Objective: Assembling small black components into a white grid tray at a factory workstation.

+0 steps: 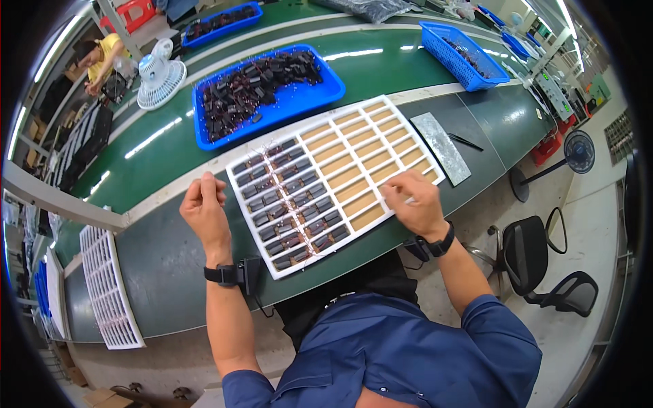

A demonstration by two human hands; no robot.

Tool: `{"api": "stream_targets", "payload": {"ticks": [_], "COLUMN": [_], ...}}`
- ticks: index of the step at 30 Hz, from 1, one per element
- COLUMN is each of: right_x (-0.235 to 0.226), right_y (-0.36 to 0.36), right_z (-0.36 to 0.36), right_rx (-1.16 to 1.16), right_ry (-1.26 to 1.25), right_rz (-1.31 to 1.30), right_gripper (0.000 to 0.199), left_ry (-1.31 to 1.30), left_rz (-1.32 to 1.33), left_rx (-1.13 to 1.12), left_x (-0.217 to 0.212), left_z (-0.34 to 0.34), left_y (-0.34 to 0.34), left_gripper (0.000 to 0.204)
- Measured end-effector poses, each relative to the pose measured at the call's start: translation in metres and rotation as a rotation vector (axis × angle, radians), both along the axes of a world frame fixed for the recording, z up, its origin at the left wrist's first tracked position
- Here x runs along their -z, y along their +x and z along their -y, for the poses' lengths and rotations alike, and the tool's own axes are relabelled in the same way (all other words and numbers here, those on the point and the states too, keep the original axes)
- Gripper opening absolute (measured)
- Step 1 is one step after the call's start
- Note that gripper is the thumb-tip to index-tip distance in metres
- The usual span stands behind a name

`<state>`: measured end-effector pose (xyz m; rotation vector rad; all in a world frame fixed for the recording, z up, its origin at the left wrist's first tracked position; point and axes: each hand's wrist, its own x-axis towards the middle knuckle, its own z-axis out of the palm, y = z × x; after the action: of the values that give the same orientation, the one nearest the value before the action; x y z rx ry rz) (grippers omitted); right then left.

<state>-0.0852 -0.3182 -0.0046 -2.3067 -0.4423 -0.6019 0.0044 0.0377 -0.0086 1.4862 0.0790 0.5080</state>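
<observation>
In front of me lies a white grid tray [347,228] with tan bottoms in its slots. Its left columns hold several small black rectangular parts [258,202] with thin reddish wires, which gather between the columns; the right columns show bare slots. My left hand [204,204], fingers curled closed, is raised beside the tray's left edge; its fingertips hide whatever may be in them. Over the tray's front right part is my right hand [416,204], also closed. A tiny whitish bit shows at its fingers, too small to name. Both wrists wear black straps.
Beyond the tray, a blue bin [299,92] holds a heap of black parts. A blue basket [466,58] stands far right. A grey metal plate [441,148] and black tweezers [465,141] lie right of the tray. Another white grid [109,285] is at left, a white fan [160,75] behind.
</observation>
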Motion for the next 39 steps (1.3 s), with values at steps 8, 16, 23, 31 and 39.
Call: {"api": "stream_targets", "payload": {"ticks": [8, 16, 23, 31, 39], "right_x": [0.025, 0.035, 0.034, 0.048, 0.058], "right_y": [-0.011, -0.003, -0.005, -0.001, -0.006], "right_z": [0.055, 0.063, 0.063, 0.068, 0.104], "right_rx": [0.525, 0.630, 0.618, 0.595, 0.504], "right_ry": [0.232, 0.369, 0.427, 0.370, 0.454], "right_rz": [0.045, 0.120, 0.037, -0.056, 0.069], "right_gripper": [0.018, 0.032, 0.034, 0.037, 0.033], "left_ry": [0.259, 0.935, 1.234, 0.809, 0.658], "left_rz": [0.055, 0.701, 0.889, 0.809, 1.043], "left_rx": [0.103, 0.402, 0.421, 0.217, 0.443], "left_x": [-0.017, -0.228, -0.290, -0.273, -0.226], "left_z": [0.001, 0.077, 0.092, 0.113, 0.067], "left_y": [-0.022, -0.184, -0.212, -0.239, -0.205], "left_gripper": [0.032, 0.039, 0.038, 0.035, 0.033]}}
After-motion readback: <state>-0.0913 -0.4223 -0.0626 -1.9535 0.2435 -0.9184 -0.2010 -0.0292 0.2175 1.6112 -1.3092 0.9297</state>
